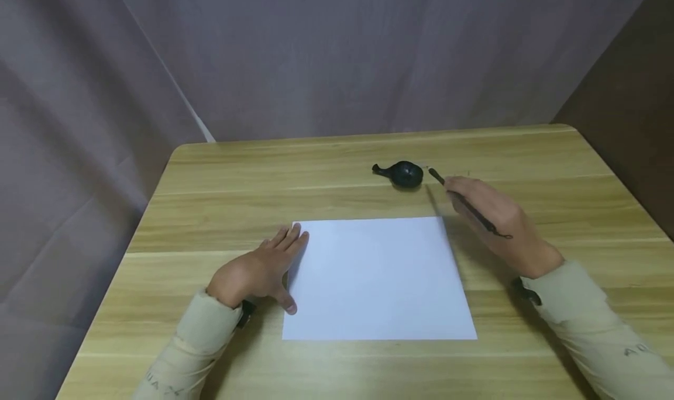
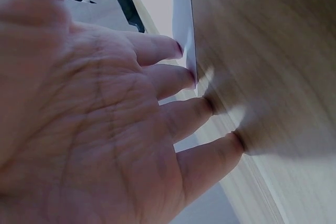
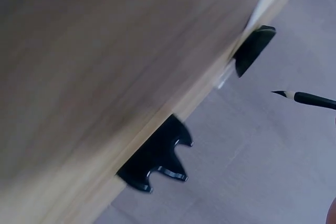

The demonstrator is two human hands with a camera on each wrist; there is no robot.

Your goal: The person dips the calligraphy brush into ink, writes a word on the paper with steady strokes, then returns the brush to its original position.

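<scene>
My left hand (image 1: 258, 271) rests with spread fingers at the left edge of a white sheet of paper (image 1: 374, 277). In the left wrist view its fingertips touch the sheet's edge and the wood. Beyond the paper's top right corner, my right hand (image 1: 505, 216) holds a dark-handled writing brush (image 1: 476, 213) in the air, slanting up to the left. Its bristles, pale at the base and dark at the point, show in the right wrist view (image 3: 286, 94). Close to the brush tip lies a black gourd-shaped dish (image 1: 405, 176). How full it is cannot be seen.
A black notched stand (image 3: 157, 153) shows in the right wrist view; the right hand mostly hides it in the head view. The wooden table (image 1: 210, 201) ends at a grey curtain (image 1: 337, 55) behind and a dark panel (image 1: 632, 107) at right.
</scene>
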